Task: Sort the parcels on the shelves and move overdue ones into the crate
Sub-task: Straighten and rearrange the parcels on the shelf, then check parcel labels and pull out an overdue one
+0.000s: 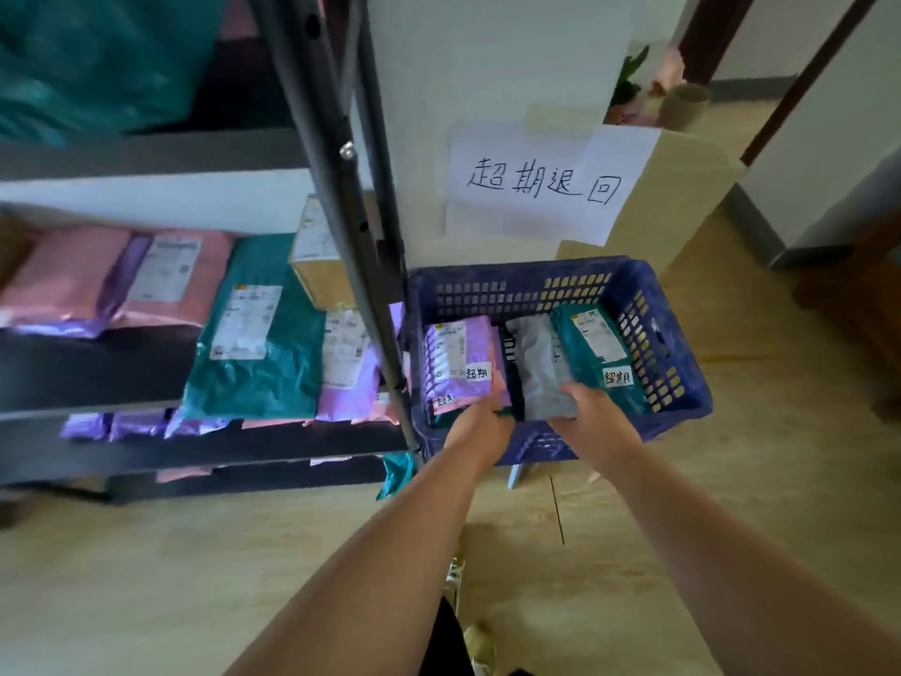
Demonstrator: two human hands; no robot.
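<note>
A blue plastic crate [677, 344] stands on the floor to the right of the shelves. Inside it lie a purple parcel [456, 363], a grey parcel [538, 368] and a teal parcel [592, 348], some with small white handwritten tags. My left hand [480, 424] grips the near edge of the purple parcel stack. My right hand [585, 407] holds the near end of the grey parcel. On the shelf [97, 368] to the left lie pink parcels [68, 280], a large teal parcel [253, 334], a purple parcel [343, 373] and a cardboard box [319, 256].
A black shelf post [341, 187] stands between the shelf and the crate. A paper sign [541, 183] with handwriting hangs on a cardboard box behind the crate. Lower shelves hold more purple and pink parcels [136, 424]. Wooden floor lies in front and to the right.
</note>
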